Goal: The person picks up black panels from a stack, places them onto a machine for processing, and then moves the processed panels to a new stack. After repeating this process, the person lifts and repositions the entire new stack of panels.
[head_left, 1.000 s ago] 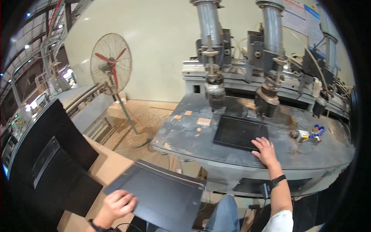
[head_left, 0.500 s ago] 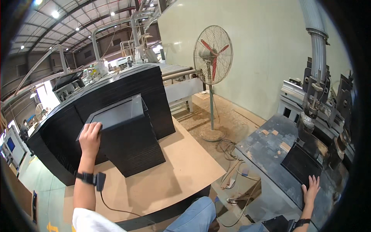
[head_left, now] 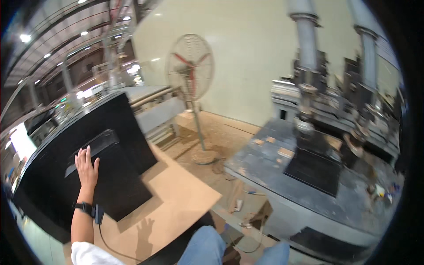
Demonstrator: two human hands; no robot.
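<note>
Black stacked panels (head_left: 126, 187) lie close under the left hand (head_left: 87, 170), fingers spread and empty; another panel (head_left: 312, 171) rests on the bench (head_left: 261, 167), well to their right. Light, flat contact should keep the stack's edges even.

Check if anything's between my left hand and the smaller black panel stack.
Nothing visible stands between your left hand and the smaller black panel stack; the open hand overlaps its upper part in view; contact is unclear.

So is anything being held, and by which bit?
Nothing in the left hand: it's open by the black stack. The right hand is out of view, so I can't tell.
</note>
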